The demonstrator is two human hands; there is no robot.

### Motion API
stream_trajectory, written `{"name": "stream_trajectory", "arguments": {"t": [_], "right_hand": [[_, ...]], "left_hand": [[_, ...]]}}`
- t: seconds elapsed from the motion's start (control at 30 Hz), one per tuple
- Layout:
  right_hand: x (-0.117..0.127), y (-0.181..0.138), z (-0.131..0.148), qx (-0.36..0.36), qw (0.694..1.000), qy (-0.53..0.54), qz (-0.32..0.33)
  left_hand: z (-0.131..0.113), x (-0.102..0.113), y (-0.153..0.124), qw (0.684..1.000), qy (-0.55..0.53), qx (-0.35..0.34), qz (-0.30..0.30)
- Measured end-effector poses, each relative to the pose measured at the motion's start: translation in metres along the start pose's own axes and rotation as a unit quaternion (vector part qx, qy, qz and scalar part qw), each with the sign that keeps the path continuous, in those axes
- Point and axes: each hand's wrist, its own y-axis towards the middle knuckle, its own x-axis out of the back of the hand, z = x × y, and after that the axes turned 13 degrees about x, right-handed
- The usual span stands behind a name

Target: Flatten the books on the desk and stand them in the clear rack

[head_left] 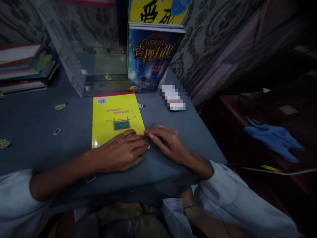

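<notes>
A yellow book [118, 114] with a red edge lies closed on the cloth-covered table, its back cover up. The barcode sits at the far left corner, and a small chalkboard drawing with upside-down print is in the middle. My left hand [122, 150] rests flat across the near part of the cover, fingers stretched to the right and slightly apart. At the near right edge of the book, my right hand [170, 142] has its thumb and forefinger pinched together on the corner. Both hands almost meet there, hiding that corner in part.
Behind the book stands a clear plastic rack [79, 82] holding upright books, among them a dark blue book [152, 59]. A blurred-out phone-like object [174, 99] lies right of it. Stacked books [22, 66] sit at left. Beyond the table's right edge is a blue cloth [272, 137].
</notes>
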Motion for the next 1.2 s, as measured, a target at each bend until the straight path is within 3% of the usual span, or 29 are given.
{"name": "stream_trajectory", "arguments": {"t": [0.3,0.53,0.8,1.2], "right_hand": [[-0.002,-0.02,0.02,0.036,0.999,-0.022,-0.01],[-0.003,-0.027,0.031,0.061,0.997,-0.053,0.001],[-0.003,-0.03,0.033,0.086,0.99,-0.107,0.019],[-0.001,-0.03,0.027,0.086,0.991,-0.095,0.035]], "left_hand": [[-0.04,-0.008,-0.017,0.994,0.096,0.058,-0.017],[-0.069,-0.018,-0.029,0.984,0.096,0.143,-0.047],[-0.077,-0.024,-0.038,0.971,0.07,0.199,-0.111],[-0.075,-0.017,-0.085,0.949,0.047,0.265,-0.167]]}}
